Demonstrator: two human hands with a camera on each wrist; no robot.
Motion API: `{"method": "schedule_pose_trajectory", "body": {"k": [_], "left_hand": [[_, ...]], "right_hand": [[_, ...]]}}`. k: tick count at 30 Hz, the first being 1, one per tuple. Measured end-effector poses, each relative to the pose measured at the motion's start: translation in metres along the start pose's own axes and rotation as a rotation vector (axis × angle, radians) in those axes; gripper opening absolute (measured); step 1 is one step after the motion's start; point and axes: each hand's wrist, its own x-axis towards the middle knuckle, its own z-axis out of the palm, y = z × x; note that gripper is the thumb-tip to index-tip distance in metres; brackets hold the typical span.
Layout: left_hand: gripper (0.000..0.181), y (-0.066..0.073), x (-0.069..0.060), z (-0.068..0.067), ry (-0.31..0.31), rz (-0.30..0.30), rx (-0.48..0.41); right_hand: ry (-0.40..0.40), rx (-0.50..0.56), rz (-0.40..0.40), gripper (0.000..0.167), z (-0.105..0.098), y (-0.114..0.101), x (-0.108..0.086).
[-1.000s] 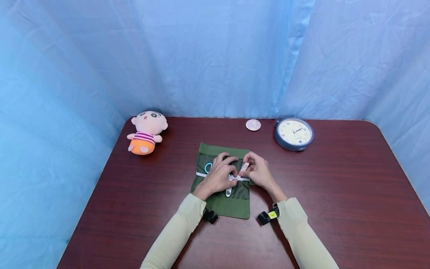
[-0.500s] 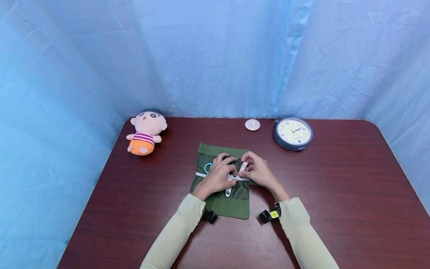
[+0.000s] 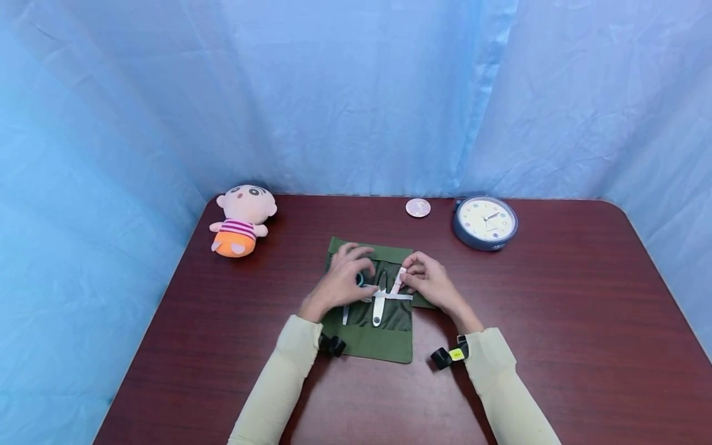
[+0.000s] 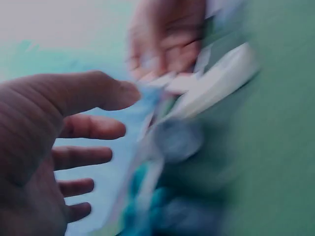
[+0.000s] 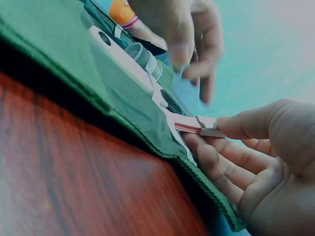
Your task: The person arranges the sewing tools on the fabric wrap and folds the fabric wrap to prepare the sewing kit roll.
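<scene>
Blue curtain fabric (image 3: pixel 356 93) encloses the far side and both flanks of a dark red-brown wood-grain table (image 3: pixel 584 321). Near the table's middle lies a green fabric organizer (image 3: pixel 378 346), spread flat, crossed by a white band (image 3: pixel 402 297). A plush doll (image 3: pixel 241 222) (striped top, orange shorts) occupies the far left corner area; a round blue-rimmed clock (image 3: pixel 486 222) lies tilted face-up at the far right.

Left hand (image 3: pixel 342 281): released, fingers apart and slightly bent, above the organizer's left part. Right hand (image 3: pixel 431 281): pinching the strip described below between thumb and fingers at its far end.

A white-handled tool (image 3: pixel 379 311) lies across the band, handle end toward the person. Beyond the organizer is a small pale disc (image 3: pixel 418 207). The white-and-pink strip (image 3: pixel 397 279) (layered at its edge, per the right wrist view) is on the organizer's right part, beside the tool. Its long axis runs obliquely: gripped end away from the person and to the right, opposite end nearer and to the left, at the band. Whether that end passes under the band cannot be told.

Compared with half a second ago, the left hand has shifted left, uncovering the tool; the right hand and strip remain nearly in place.
</scene>
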Motion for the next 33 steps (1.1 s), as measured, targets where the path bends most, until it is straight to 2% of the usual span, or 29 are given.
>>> {"method": "schedule_pose_trajectory", "body": {"k": [6,12,15,19,30,33], "left_hand": [[0.036,-0.028,-0.013,-0.032,-0.039,-0.132,-0.016],[0.059,-0.048,-0.023,-0.045,-0.126,-0.167,-0.105],[0.071,-0.051,-0.025,-0.046,-0.181,-0.175,-0.136],[0.083,-0.052,-0.027,-0.043,-0.237,-0.173,-0.133],[0.094,-0.049,-0.036,-0.037,-0.259,-0.161,-0.063],[0.094,-0.048,-0.039,-0.035,-0.254,-0.159,-0.054]], "right_hand": [[0.039,-0.043,0.002,0.017,0.005,0.001,0.001],[0.062,-0.049,-0.006,0.017,0.008,0.004,0.002],[0.060,-0.041,-0.013,0.019,0.009,0.004,0.002],[0.058,-0.038,-0.011,0.018,0.010,0.005,0.002],[0.081,-0.099,-0.034,0.019,0.012,0.003,0.001],[0.092,-0.146,-0.040,0.018,0.012,-0.014,-0.005]]}}
